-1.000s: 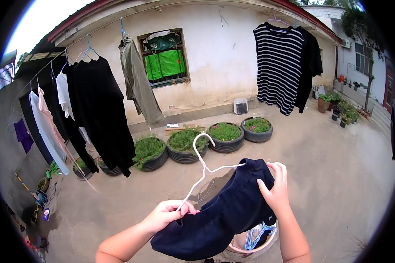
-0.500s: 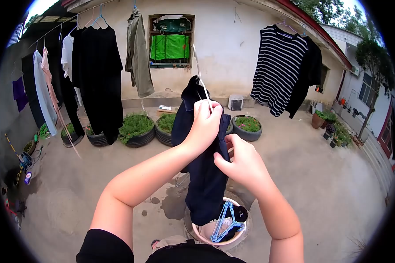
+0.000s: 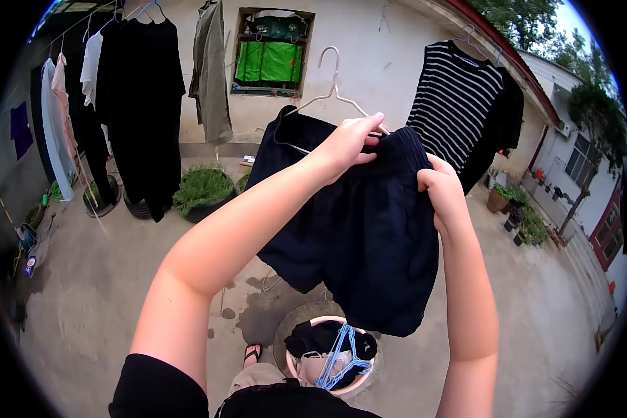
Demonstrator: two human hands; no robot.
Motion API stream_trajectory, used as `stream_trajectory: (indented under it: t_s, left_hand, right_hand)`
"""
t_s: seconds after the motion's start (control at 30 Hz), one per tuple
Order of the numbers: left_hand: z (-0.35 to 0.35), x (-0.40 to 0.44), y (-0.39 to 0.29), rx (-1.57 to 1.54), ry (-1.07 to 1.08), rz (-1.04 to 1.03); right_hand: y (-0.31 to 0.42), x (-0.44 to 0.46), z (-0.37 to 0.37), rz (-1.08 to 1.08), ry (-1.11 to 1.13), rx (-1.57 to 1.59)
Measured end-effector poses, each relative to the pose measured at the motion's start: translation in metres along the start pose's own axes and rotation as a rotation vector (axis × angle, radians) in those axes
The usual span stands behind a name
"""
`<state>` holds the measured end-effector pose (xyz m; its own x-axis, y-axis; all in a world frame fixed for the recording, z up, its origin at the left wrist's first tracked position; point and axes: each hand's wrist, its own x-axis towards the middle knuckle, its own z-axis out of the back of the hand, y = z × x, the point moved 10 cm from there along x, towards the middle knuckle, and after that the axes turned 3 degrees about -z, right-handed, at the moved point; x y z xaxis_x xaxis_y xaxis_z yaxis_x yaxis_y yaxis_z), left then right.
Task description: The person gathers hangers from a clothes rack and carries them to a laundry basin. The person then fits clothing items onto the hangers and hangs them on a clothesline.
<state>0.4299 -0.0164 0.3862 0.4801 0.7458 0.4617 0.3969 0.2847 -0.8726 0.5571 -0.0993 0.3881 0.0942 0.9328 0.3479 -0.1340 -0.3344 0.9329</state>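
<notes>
Dark navy shorts (image 3: pixel 376 230) hang spread out in front of me on a white wire hanger (image 3: pixel 335 92), whose hook points up. My left hand (image 3: pixel 352 148) pinches the hanger's right arm at the waistband. The waistband's right end is gripped by my right hand (image 3: pixel 440 182), with the fingers partly behind the cloth. The hanger's left arm goes into the left side of the waistband. Below the shorts a pink-rimmed basin (image 3: pixel 359 383) holds dark and light clothes and several blue hangers (image 3: pixel 343 355).
On a line at the left hang several garments, among them a long black one (image 3: pixel 145 104) and grey-green trousers (image 3: pixel 211 76). A striped top (image 3: pixel 456 104) hangs at the right. Tyre planters (image 3: pixel 203 195) stand along the wall, and potted plants (image 3: pixel 529 223) at the right.
The shorts have turned from edge-on to spread wide, facing me. The hanger's hook has become upright. My left hand has moved right along the hanger, and my right hand up and right with the waistband.
</notes>
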Motion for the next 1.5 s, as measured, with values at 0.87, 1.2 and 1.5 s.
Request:
stream_trajectory:
  t_s: [0.87,1.2,1.5]
  left_hand:
    - [0.267,0.151,-0.263,1.229,-0.473,-0.562]
    - [0.257,0.123,-0.180,1.294,-0.467,-0.455]
    - [0.067,-0.051,0.019,0.848,0.041,-0.855]
  right_hand:
    - [0.228,0.383,-0.288,0.557,-0.283,-0.185]
    - [0.160,0.368,-0.289,0.562,-0.025,-0.520]
    - [0.009,0.055,-0.084,0.837,-0.253,-0.397]
